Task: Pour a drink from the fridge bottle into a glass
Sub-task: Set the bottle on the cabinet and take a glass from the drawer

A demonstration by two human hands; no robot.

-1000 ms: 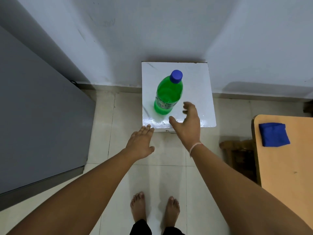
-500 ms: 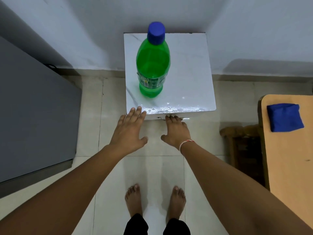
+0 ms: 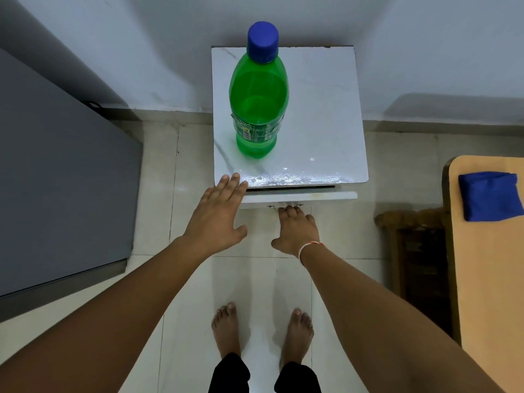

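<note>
With the right hand (image 3: 296, 232) hooked on the white cabinet (image 3: 320, 109)'s drawer handle (image 3: 285, 206) and the flat, empty left hand (image 3: 219, 212) at its front corner, a jerky pull could topple the tall blue-capped green plastic bottle (image 3: 258, 100).

This looks like a room in a home. The floor (image 3: 255, 282) has pale shiny tiles, and the person stands on it with bare feet (image 3: 226, 327). Just past the fingers (image 3: 229, 182) is a small white cabinet (image 3: 320, 109) against a plain white wall (image 3: 425, 38). Far to the right of the fingers is a wooden table (image 3: 493, 279) with a folded blue cloth (image 3: 490, 195) on it
</note>
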